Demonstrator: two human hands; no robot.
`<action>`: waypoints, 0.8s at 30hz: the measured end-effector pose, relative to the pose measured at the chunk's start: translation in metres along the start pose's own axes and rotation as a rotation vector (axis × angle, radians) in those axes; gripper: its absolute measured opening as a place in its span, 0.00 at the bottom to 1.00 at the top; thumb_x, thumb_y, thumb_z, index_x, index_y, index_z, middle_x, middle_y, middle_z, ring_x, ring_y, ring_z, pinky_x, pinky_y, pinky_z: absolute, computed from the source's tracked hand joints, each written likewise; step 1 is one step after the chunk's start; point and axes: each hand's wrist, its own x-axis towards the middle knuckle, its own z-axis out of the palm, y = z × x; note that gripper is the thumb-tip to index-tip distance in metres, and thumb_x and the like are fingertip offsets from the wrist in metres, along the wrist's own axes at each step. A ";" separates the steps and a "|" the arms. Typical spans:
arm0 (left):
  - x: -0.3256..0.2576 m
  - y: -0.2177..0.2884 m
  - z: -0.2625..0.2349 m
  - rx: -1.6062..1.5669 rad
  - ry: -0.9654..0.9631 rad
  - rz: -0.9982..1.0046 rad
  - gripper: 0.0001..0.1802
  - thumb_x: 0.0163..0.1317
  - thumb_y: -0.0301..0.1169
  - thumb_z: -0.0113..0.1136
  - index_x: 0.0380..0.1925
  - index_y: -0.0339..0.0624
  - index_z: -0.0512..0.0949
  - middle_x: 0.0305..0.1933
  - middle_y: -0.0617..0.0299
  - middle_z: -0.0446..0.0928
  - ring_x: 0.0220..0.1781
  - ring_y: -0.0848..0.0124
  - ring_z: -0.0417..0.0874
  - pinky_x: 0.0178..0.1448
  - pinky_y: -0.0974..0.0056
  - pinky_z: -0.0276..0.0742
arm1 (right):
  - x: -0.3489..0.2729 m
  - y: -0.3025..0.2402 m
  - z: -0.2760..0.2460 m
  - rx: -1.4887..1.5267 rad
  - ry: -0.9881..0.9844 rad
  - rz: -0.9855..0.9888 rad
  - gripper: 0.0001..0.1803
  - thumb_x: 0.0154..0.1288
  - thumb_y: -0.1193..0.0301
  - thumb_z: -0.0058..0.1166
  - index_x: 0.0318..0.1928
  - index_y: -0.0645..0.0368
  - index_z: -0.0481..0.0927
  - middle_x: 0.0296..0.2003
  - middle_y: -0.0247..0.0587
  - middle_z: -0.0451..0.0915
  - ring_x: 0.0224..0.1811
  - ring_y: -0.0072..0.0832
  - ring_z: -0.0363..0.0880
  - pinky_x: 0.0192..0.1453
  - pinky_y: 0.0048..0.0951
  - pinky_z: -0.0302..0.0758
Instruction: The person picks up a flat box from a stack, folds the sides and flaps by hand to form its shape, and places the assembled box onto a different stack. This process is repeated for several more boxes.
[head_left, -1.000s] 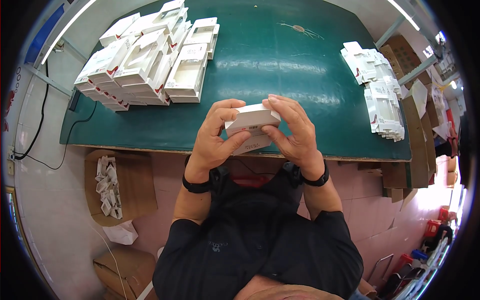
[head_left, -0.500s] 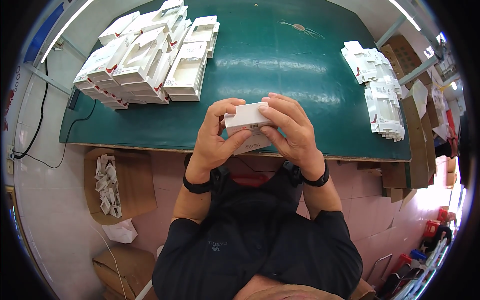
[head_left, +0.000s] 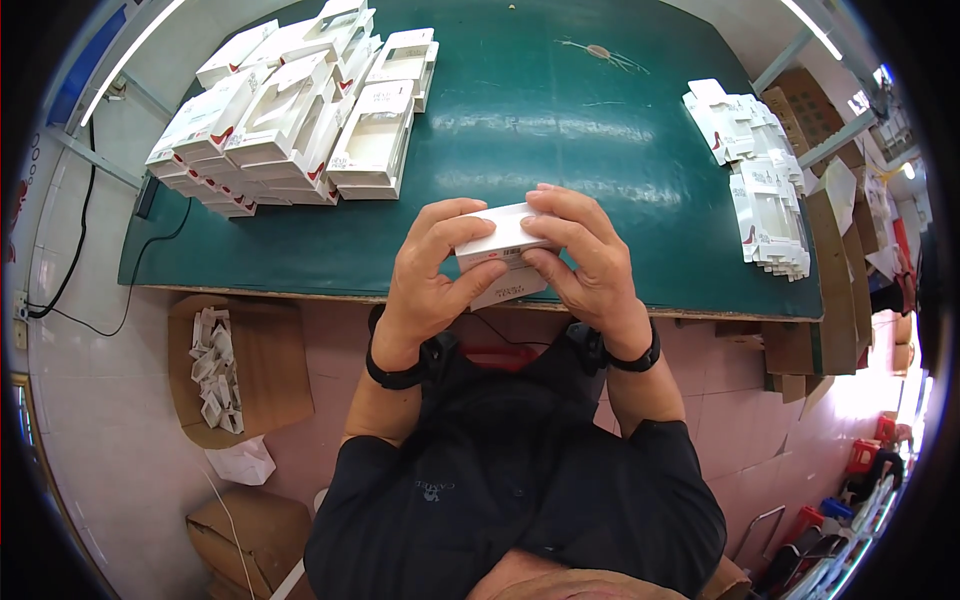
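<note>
Between my two hands I hold a small white carton (head_left: 503, 237) over the near edge of the green table, its narrow closed end facing up. My left hand (head_left: 437, 262) grips its left side, thumb on the near face and fingers bent over the top edge. My right hand (head_left: 585, 255) clasps the right side, thumb low on the near face and fingers over the far top edge. The carton's far side is hidden by my fingers. Folded white window cartons (head_left: 375, 145) are stacked at the table's left. Flat unfolded carton blanks (head_left: 770, 215) overlap at the right.
The green table (head_left: 520, 110) carries a loose tangle of string or band (head_left: 600, 52) toward the back. On the floor at left, an open brown cardboard box (head_left: 275, 370) holds white scraps (head_left: 216, 370). Cardboard boxes (head_left: 835, 270) stand past the table's right edge.
My left fingers have come down over the carton's top edge, onto its end panel. The carton has shifted and tilted slightly; my right hand has hardly moved.
</note>
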 end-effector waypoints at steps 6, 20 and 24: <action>0.002 -0.004 -0.004 0.068 -0.046 0.046 0.22 0.56 0.28 0.82 0.50 0.42 0.83 0.60 0.50 0.80 0.56 0.57 0.86 0.55 0.58 0.87 | 0.001 0.000 -0.003 -0.028 -0.025 -0.007 0.15 0.61 0.78 0.72 0.49 0.60 0.85 0.60 0.49 0.83 0.67 0.48 0.81 0.64 0.42 0.82; 0.000 -0.003 -0.001 -0.101 -0.036 -0.056 0.22 0.58 0.26 0.81 0.50 0.40 0.82 0.64 0.49 0.77 0.59 0.60 0.86 0.54 0.59 0.91 | -0.002 0.001 -0.003 0.041 -0.029 0.117 0.17 0.61 0.77 0.73 0.51 0.59 0.84 0.62 0.50 0.83 0.63 0.46 0.84 0.63 0.40 0.82; 0.002 -0.001 0.000 -0.116 -0.032 -0.041 0.24 0.58 0.26 0.81 0.53 0.41 0.81 0.65 0.49 0.76 0.60 0.61 0.85 0.55 0.59 0.91 | -0.001 0.000 -0.002 0.022 0.012 0.087 0.21 0.61 0.75 0.74 0.55 0.59 0.83 0.63 0.50 0.82 0.63 0.45 0.83 0.63 0.39 0.82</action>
